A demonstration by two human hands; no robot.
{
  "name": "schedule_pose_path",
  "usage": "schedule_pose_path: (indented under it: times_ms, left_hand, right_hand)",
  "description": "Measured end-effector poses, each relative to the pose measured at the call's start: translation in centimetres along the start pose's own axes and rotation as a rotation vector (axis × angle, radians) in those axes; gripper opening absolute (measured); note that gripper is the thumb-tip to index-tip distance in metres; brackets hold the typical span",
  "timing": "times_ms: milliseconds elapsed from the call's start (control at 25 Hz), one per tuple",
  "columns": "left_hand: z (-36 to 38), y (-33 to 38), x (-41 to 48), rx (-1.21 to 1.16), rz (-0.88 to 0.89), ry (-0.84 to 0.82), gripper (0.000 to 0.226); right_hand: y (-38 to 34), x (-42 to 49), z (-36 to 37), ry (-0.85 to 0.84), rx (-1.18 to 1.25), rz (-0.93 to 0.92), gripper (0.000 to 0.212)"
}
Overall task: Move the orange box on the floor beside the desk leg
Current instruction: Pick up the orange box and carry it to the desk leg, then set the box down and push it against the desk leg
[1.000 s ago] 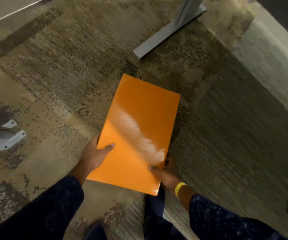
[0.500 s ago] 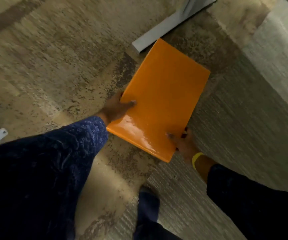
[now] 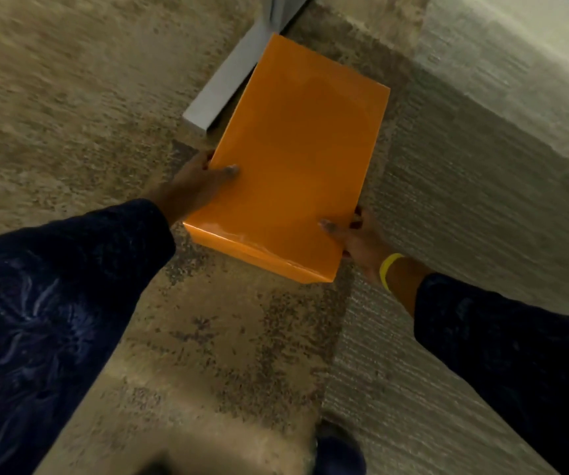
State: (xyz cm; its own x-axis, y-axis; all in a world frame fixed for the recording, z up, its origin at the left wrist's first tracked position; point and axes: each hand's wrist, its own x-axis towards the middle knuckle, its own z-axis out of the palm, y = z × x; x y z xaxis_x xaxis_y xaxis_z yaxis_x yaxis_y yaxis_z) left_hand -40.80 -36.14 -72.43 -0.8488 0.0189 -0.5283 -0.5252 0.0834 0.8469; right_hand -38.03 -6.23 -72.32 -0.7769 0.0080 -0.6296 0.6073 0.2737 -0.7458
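Both hands are gripping the orange box point(image 3: 296, 159) at its near end, above a mottled carpet point(image 3: 70, 108). The left hand point(image 3: 190, 190) is clamping the box's left long edge, with the thumb lying flat on the glossy top face and the remaining fingers wrapping out of sight under the edge. The right hand point(image 3: 358, 241) is clamping the near right corner, with the thumb resting on top and red-painted fingertips point(image 3: 356, 212) showing at the right side. A yellow wristband point(image 3: 387, 269) is sitting on the right wrist, and dark blue sleeves point(image 3: 53, 303) are covering both forearms. Beyond the fingers, the box's far end is overlapping the grey desk leg foot point(image 3: 228, 84) in view; contact with the floor cannot be determined.
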Motion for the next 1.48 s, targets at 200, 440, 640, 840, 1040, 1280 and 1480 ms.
schedule_pose_path:
  times_ms: [200,440,640,840,1040,1280,1480]
  left_hand:
    - [-0.5,0.9,2.9,0.026,0.049,-0.004,0.051]
    - [-0.7,0.0,4.1,0.286,0.052,0.063,0.063]
    - [-1.4,-0.5,1.9,0.819,0.246,0.082,0.098]
    - [-0.8,0.0,-2.3,1.376,0.455,0.065,0.109]
    - [0.6,1.2,-6.7,1.454,0.492,0.063,0.118]
    - [0.7,1.3,-10.6,1.524,0.537,0.059,0.124]
    - [1.3,0.5,-11.1,1.523,0.529,0.046,0.123]
  right_hand:
    - [-1.1,2.1,0.2,0.058,0.020,-0.046,0.070]
    - [-2.4,1.8,0.1,0.100,-0.178,-0.032,0.096]
    - [-3.8,-0.2,1.2,0.220,-0.452,-0.159,0.106]
    - [-4.3,-3.1,2.4,0.159,-0.761,-0.262,0.100]
    - [-3.6,-7.1,3.9,0.124,-1.016,-0.331,0.104]
    - [-2.3,-10.6,4.8,0.092,-1.138,-0.342,0.110]
    - [-1.1,-10.6,5.0,0.092,-1.150,-0.323,0.109]
